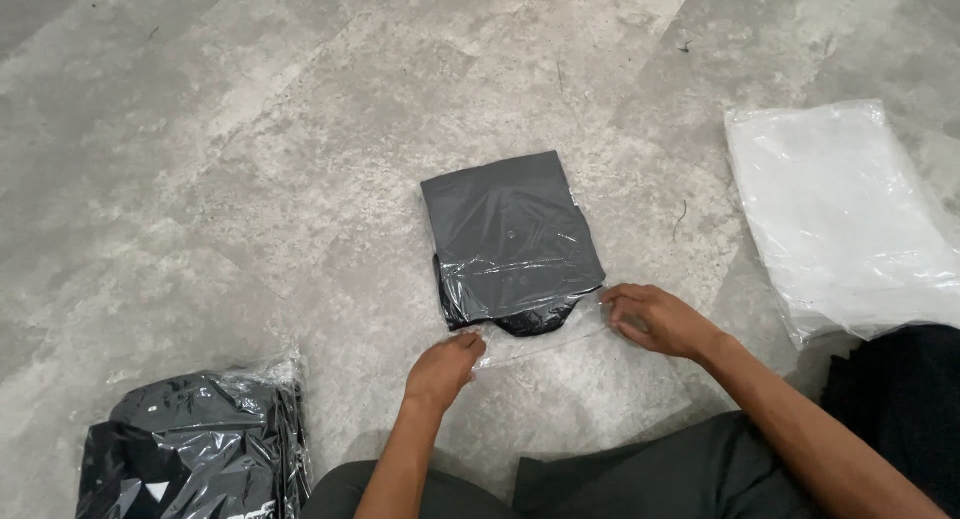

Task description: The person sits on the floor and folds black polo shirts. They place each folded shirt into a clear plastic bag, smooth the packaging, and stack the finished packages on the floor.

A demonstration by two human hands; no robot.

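So both hands are down at the open near end of a clear bag (520, 279) lying flat on the grey floor (250, 159), with a folded dark shirt (510, 229) inside it, roughly dead centre in the view. The left hand (443, 369) comes up from below, forearm nearly vertical, wrist bent a bit, fingers curled and pinching the bag's flap (545, 339) at its left corner. The right hand (655, 319) reaches in from the lower right, arm angled across a dark-trousered knee, fingers bunched and gripping the flap's right corner, knuckles up. The flap is stretched between the two hands, just beside the shirt's near edge, where a bit of black fabric pokes out. Off to the right, well apart, sits a stack of empty bags (840, 219), whitish and shiny. At lower left there's a pile of already bagged black shirts (195, 449), partly cut off by the frame edge.
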